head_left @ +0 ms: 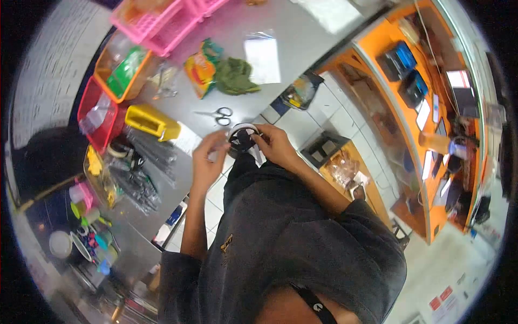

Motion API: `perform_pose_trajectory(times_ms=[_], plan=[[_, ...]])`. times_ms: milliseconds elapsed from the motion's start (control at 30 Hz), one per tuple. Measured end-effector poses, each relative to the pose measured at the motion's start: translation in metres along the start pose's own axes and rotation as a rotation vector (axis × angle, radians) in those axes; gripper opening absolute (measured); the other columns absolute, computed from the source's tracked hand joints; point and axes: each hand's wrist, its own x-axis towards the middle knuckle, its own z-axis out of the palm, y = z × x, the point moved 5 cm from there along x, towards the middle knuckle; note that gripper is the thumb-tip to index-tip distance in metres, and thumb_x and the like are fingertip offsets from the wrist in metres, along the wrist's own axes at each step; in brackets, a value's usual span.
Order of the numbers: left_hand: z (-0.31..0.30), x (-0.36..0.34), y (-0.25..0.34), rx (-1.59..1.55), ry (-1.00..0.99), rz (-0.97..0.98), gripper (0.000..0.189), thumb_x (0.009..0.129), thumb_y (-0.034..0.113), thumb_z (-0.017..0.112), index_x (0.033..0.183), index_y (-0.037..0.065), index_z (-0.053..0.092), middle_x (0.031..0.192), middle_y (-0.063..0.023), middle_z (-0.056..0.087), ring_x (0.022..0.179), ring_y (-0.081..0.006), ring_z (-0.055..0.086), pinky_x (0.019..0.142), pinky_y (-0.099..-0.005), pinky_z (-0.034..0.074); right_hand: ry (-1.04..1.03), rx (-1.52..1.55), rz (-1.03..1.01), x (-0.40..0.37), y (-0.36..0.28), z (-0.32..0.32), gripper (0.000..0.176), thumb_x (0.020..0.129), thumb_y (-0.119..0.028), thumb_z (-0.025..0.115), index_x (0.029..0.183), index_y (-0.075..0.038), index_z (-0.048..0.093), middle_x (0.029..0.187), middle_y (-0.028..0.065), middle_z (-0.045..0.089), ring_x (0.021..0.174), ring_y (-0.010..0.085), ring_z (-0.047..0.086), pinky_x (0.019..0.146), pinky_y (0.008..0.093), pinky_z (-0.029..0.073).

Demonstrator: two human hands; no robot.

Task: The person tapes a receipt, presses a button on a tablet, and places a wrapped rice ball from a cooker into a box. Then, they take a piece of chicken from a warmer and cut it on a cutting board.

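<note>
In front of my waist, at the table's edge, is a ring-shaped roll (245,127) that looks like tape, with a pale rim and a dark middle. My right hand (276,144) grips its right side, and a short pale strip hangs below those fingers. My left hand (208,155) is at the roll's left side, slightly blurred, its fingers curled in a pinch; what lies between them is too small to make out. Just beyond the roll, scissors (220,115) with dark handles lie on the grey metal table (213,65).
Farther back lie a green-and-orange packet (202,67), a crumpled dark green item (234,76) and a white sheet (263,58). Pink, orange, red and yellow bins (151,122) line the left, near bundles of dark plastic (132,183). An orange shelf unit (377,40) stands at right.
</note>
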Motion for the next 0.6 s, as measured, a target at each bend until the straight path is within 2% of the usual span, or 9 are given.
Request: perform_pose_trajectory(times_ms=[67, 133, 200, 400, 433, 467, 533, 567, 600], plan=[[0.042, 0.01, 0.007, 0.051, -0.048, -0.065, 0.024, 0.089, 0.004, 0.068, 0.112, -0.002, 0.068, 0.108, -0.0124, 0.069, 0.097, -0.0165, 0.067, 0.077, -0.0273, 0.055, 0.085, -0.117, -0.011, -0.013, 0.011, -0.03, 0.024, 0.09, -0.011, 0.066, 0.11, 0.002, 0.065, 0.083, 0.0196, 0.069, 0.072, 0.029, 0.069, 0.067, 0.039, 0.053], [0.08, 0.021, -0.017, 0.005, -0.096, -0.234, 0.022, 0.088, 0.005, 0.071, 0.109, -0.002, 0.068, 0.101, -0.0115, 0.071, 0.091, -0.0157, 0.068, 0.075, -0.0283, 0.056, 0.242, -0.012, 0.167, -0.027, 0.044, -0.057, 0.026, 0.086, -0.011, 0.071, 0.108, 0.003, 0.065, 0.08, 0.0187, 0.069, 0.069, 0.0275, 0.07, 0.064, 0.0358, 0.054], [0.119, 0.034, -0.03, -0.043, -0.116, -0.203, 0.02, 0.086, 0.006, 0.073, 0.104, -0.002, 0.068, 0.093, -0.0115, 0.071, 0.085, -0.0163, 0.069, 0.072, -0.0288, 0.056, 0.306, -0.045, 0.18, -0.037, 0.061, -0.084, 0.027, 0.083, -0.011, 0.075, 0.102, 0.004, 0.064, 0.078, 0.0176, 0.07, 0.068, 0.0254, 0.072, 0.062, 0.0336, 0.055], [0.209, 0.064, -0.027, 0.272, -0.283, -0.048, 0.013, 0.08, 0.006, 0.073, 0.087, -0.001, 0.063, 0.08, -0.0146, 0.069, 0.075, -0.0212, 0.07, 0.064, -0.0328, 0.054, 0.429, -0.034, 0.247, -0.06, 0.109, -0.137, 0.022, 0.081, -0.01, 0.074, 0.092, 0.004, 0.061, 0.078, 0.0157, 0.071, 0.067, 0.0229, 0.07, 0.064, 0.0334, 0.056], [0.221, 0.068, -0.023, 0.324, -0.323, -0.033, 0.013, 0.079, 0.004, 0.069, 0.082, 0.0, 0.058, 0.077, -0.0181, 0.066, 0.073, -0.0301, 0.069, 0.063, -0.0384, 0.052, 0.444, -0.032, 0.256, -0.064, 0.125, -0.141, 0.022, 0.081, -0.01, 0.074, 0.092, 0.004, 0.061, 0.078, 0.0157, 0.071, 0.067, 0.0229, 0.07, 0.064, 0.0334, 0.056], [0.233, 0.073, -0.03, 0.324, -0.336, -0.027, 0.013, 0.079, 0.004, 0.069, 0.082, 0.0, 0.058, 0.077, -0.0181, 0.066, 0.073, -0.0301, 0.069, 0.063, -0.0384, 0.052, 0.421, -0.034, 0.311, -0.064, 0.144, -0.142, 0.023, 0.081, -0.013, 0.075, 0.091, 0.003, 0.061, 0.078, 0.0158, 0.071, 0.066, 0.0246, 0.07, 0.064, 0.0344, 0.056], [0.26, 0.073, -0.061, 0.499, -0.433, 0.075, 0.014, 0.078, 0.002, 0.067, 0.084, 0.0, 0.055, 0.077, -0.0215, 0.065, 0.076, -0.0398, 0.066, 0.065, -0.0449, 0.051, 0.399, -0.029, 0.38, -0.07, 0.186, -0.138, 0.025, 0.08, -0.016, 0.076, 0.09, 0.002, 0.062, 0.078, 0.016, 0.07, 0.066, 0.0262, 0.069, 0.064, 0.0354, 0.056], [0.269, 0.07, -0.069, 0.442, -0.498, 0.024, 0.014, 0.077, 0.002, 0.063, 0.086, 0.0, 0.053, 0.076, -0.0243, 0.063, 0.079, -0.0467, 0.063, 0.068, -0.0511, 0.049, 0.327, -0.082, 0.421, -0.075, 0.206, -0.13, 0.027, 0.081, -0.018, 0.076, 0.09, 0.002, 0.061, 0.074, 0.0148, 0.069, 0.065, 0.0229, 0.068, 0.062, 0.0342, 0.054], [0.275, 0.069, -0.087, 0.446, -0.509, 0.019, 0.014, 0.077, 0.002, 0.063, 0.086, 0.0, 0.053, 0.076, -0.0243, 0.063, 0.079, -0.0467, 0.063, 0.068, -0.0511, 0.049, 0.257, -0.135, 0.455, -0.076, 0.222, -0.125, 0.03, 0.082, -0.02, 0.077, 0.091, 0.002, 0.06, 0.07, 0.0135, 0.068, 0.063, 0.0197, 0.067, 0.06, 0.0329, 0.052]])
